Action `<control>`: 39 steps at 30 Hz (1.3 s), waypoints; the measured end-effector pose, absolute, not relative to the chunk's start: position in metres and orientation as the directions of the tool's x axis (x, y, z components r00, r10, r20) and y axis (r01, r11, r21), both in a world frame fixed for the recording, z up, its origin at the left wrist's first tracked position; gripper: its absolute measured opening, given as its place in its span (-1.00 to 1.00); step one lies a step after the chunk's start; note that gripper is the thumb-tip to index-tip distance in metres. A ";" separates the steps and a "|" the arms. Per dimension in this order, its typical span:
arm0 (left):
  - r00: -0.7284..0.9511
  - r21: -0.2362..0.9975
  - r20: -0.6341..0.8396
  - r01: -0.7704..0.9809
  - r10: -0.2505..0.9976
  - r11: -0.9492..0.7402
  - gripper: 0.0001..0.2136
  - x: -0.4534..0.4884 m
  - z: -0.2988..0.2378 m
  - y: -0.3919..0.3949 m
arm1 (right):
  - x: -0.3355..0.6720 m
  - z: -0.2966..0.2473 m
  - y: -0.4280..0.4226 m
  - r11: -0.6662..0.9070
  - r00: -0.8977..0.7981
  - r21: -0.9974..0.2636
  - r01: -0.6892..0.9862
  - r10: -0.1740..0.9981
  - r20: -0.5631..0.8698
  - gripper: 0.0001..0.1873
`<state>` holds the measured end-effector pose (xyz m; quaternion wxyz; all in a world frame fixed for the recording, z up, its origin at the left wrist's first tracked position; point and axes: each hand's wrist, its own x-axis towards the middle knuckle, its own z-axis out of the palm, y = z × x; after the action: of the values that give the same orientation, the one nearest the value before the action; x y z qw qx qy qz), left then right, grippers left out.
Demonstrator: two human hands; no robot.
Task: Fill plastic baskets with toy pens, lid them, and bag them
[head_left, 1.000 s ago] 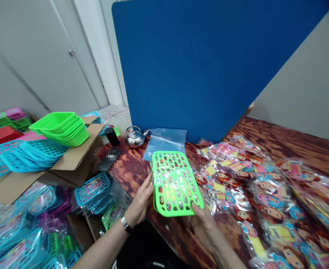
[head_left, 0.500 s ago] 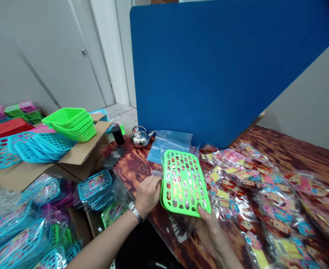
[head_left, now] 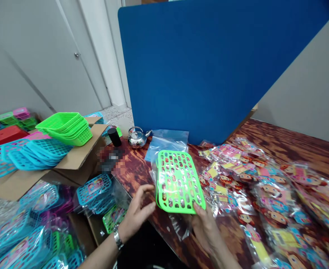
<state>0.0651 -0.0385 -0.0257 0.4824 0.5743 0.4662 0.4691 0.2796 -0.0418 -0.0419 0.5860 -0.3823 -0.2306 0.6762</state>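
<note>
Right fingers: I see the right hand (head_left: 208,224) gripping the green basket (head_left: 178,185) at its near right corner, thumb pressed on the top face and the other fingers mostly hidden below.
Left fingers: the left hand (head_left: 136,215) is open, thumb and fingers spread, just beside the basket's left edge; I cannot tell from here whether a fingertip touches it.
Left wrist: a shiny metal band (head_left: 117,237).
Green basket: held up over the bench (head_left: 132,164), tilted, its perforated face toward my camera; bright lime plastic, a rounded rectangle with rows of oval holes and a smooth solid rim. Red, yellow and pale bits show through the holes, and a second green edge peeks out along the left.
Clear film: glossy plastic (head_left: 180,226) shows below the basket and along its left side; I cannot tell whether it wraps it.
Beyond the basket: flat clear bags (head_left: 168,137), then a silver kettle (head_left: 137,138) and a black cylinder (head_left: 114,137).
Right of the basket: many printed packets (head_left: 273,190) spread over the bench.
Far left: nested green baskets (head_left: 66,129) and blue perforated pieces (head_left: 41,153) on an open carton (head_left: 76,158), with bagged blue baskets (head_left: 21,243) lower down.
Backdrop: a large blue panel (head_left: 209,71).
</note>
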 end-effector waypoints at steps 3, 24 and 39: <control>0.128 0.915 -0.086 -0.383 0.988 0.130 -0.34 0.077 -0.034 -0.032 | 0.274 -0.045 -0.043 -0.222 -0.039 -0.771 -0.597 0.968 -0.248 -0.30; -0.021 0.767 -0.257 -0.613 0.966 0.190 -0.63 0.107 -0.030 -0.030 | 0.297 -0.042 -0.022 0.255 -0.145 -0.855 0.452 0.966 0.212 -0.27; -0.294 0.851 -0.333 -0.503 0.896 0.152 -0.67 0.113 -0.052 -0.021 | 0.274 -0.069 -0.010 0.304 0.043 -0.746 0.592 0.913 0.405 -0.73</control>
<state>0.1133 -0.0213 -0.0519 0.5620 0.1927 0.5099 0.6221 0.2741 -0.0102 -0.0692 0.4523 -0.5628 -0.6688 0.1773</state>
